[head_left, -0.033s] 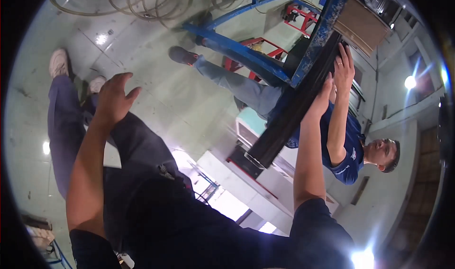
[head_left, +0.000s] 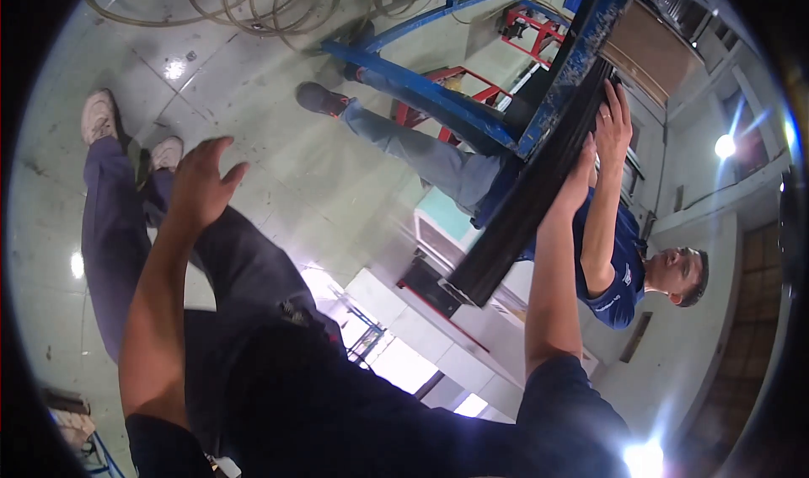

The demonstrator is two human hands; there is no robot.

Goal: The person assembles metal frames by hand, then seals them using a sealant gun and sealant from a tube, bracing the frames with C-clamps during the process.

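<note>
1. My left hand (head_left: 202,187) hangs spread and empty above the floor (head_left: 278,141) — at nine o'clock.
2. My right hand (head_left: 580,183) presses against the long black beam (head_left: 539,183) at two o'clock; whether its grip is closed, I cannot tell.
3. A co-worker's hand (head_left: 613,124) touches the beam too.

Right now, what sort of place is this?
Probably a workshop or factory floor: a blue steel frame, coiled hoses on a smooth concrete floor, and a long black bar under the right hand.
</note>
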